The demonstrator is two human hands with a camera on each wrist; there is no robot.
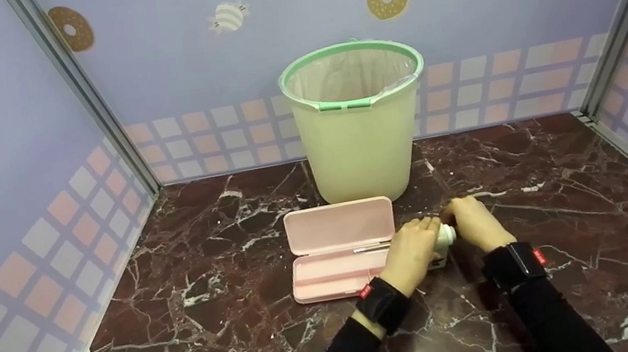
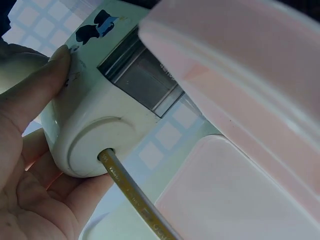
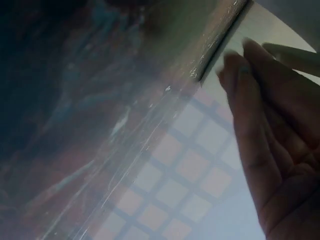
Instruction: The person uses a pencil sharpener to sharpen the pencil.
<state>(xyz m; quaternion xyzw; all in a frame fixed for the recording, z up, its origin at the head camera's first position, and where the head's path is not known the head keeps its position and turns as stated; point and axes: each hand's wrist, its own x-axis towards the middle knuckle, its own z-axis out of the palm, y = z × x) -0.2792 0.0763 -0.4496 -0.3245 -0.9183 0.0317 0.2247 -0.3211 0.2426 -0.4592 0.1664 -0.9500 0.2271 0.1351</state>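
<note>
My left hand point(image 1: 411, 255) grips a white, crank-type pencil sharpener point(image 1: 443, 237), its thumb and fingers wrapped around the body. A gold and silver pencil point(image 2: 135, 195) sticks out of the round hole in the sharpener's front. In the head view the pencil reaches left over a pink pencil case point(image 1: 328, 267), which lies with its lid up. Right of the sharpener, my right hand point(image 1: 478, 224) has its fingers bent at the crank side. Those fingers appear to pinch the crank handle, which is largely hidden. The sharpener's clear shavings window point(image 2: 145, 80) faces the left wrist camera.
A pale bin point(image 1: 359, 143) with a green rim and a plastic liner stands behind the pencil case. Beneath everything is a dark red marbled tabletop point(image 1: 239, 339). Patterned panels point(image 1: 177, 65) enclose it at the back and both sides.
</note>
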